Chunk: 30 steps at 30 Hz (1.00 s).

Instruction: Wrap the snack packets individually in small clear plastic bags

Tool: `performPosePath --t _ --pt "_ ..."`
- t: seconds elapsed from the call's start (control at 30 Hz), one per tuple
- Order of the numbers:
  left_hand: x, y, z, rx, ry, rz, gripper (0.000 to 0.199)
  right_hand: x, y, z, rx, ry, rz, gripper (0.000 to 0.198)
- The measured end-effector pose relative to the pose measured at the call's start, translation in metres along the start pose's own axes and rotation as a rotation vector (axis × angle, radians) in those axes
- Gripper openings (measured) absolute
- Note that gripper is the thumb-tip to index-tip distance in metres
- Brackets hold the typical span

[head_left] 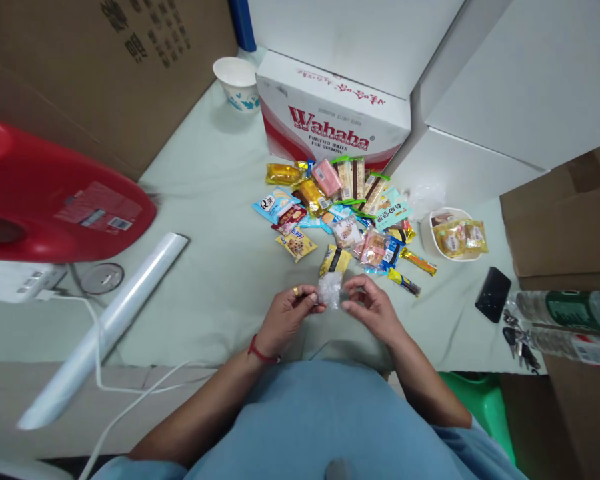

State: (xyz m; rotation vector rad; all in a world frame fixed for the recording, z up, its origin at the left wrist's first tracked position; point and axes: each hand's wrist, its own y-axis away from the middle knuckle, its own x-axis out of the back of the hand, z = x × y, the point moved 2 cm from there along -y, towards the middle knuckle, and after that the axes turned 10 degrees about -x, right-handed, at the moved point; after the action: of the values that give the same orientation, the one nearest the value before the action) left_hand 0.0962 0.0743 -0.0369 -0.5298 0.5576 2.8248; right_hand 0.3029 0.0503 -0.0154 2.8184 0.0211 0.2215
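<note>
Near the front of the table, my left hand (293,310) pinches a small, crinkled clear plastic wrapper (331,289) between thumb and fingers. What the wrapper contains, if anything, I cannot make out. My right hand (373,307) hovers just to the right of it, thumb and fingers apart and curved toward its edge. Just beyond the wrapper lies a yellow snack packet (335,259). Farther back spreads a pile of wrapped snacks, among them a pink packet (326,177), a light-blue bag (275,203) and a yellow cookie packet (297,244).
A Wahaha carton (333,113) stands behind the pile, with a paper cup (237,83) on its left. To the right are a white tub (433,243) with packets, a black phone (493,294), keys (520,347) and bottles (570,310). A silvery roll (130,293) lies left.
</note>
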Motion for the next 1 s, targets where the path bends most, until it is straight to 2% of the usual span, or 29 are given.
performPosePath --t 0.07,0.17,0.33,0.5,0.6,0.67,0.77,0.83,0.9,1.0 --pt "0.0 0.0 0.0 -0.025 -0.075 -0.069 0.045 -0.015 0.0 -0.003 0.033 0.047 -0.034 0.034" --pt "0.006 0.0 0.0 -0.057 -0.151 -0.054 0.041 -0.027 -0.006 -0.001 -0.053 -0.027 -0.023 0.028" --pt "0.022 -0.001 -0.006 -0.066 -0.148 0.031 0.04 -0.012 -0.013 0.007 -0.204 -0.34 0.073 0.034" --pt "0.027 0.004 -0.011 -0.088 -0.194 -0.043 0.034 -0.003 -0.012 0.01 -0.266 -0.496 0.086 0.039" --pt "0.028 0.008 -0.006 -0.206 -0.308 0.004 0.033 -0.006 -0.01 0.012 -0.23 -0.406 0.123 0.035" --pt "0.026 0.009 0.0 -0.362 -0.44 0.056 0.04 -0.011 -0.009 0.012 -0.2 -0.289 0.133 0.032" --pt "0.016 0.009 0.006 -0.62 -0.712 0.016 0.055 -0.018 -0.006 0.008 -0.167 -0.169 0.069 0.03" --pt "0.009 0.006 0.003 -0.71 -0.83 -0.014 0.038 -0.022 -0.004 0.002 -0.143 -0.127 -0.001 0.031" --pt "0.005 0.004 -0.001 -0.731 -0.862 0.0 0.019 -0.023 -0.003 -0.005 -0.111 -0.089 -0.066 0.033" --pt "0.002 0.003 -0.006 -0.743 -0.858 -0.017 0.02 -0.021 -0.004 -0.011 -0.077 -0.023 -0.087 0.036"
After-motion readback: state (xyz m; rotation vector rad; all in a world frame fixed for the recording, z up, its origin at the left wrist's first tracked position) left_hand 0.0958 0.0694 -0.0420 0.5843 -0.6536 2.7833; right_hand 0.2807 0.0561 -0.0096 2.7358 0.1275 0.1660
